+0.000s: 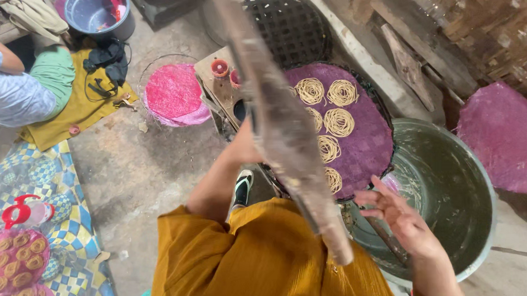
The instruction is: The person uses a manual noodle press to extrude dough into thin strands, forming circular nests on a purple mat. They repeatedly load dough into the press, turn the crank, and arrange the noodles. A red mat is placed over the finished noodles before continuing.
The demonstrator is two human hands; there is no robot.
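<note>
A long, worn wooden beam [286, 135] runs from the top of the view down to my lap. My left hand [244, 146] reaches up against its left side, and the beam hides the fingers. Beyond the beam lies a round tray covered with purple cloth [368, 132], carrying several pale coiled noodle nests [338, 122]. My right hand [394, 213] hovers with spread fingers and holds nothing, just below the tray's near edge and over the rim of a large metal basin [451, 176]. I wear a mustard-coloured garment [262, 265].
A pink cloth-covered tray [174, 93] lies on the floor to the left, next to a small wooden stand with red cups [220, 68]. Another person sits at the top left [16, 92]. A dark woven basket [288, 24] stands behind. A tray of fried coils [13, 262] rests on a patterned mat.
</note>
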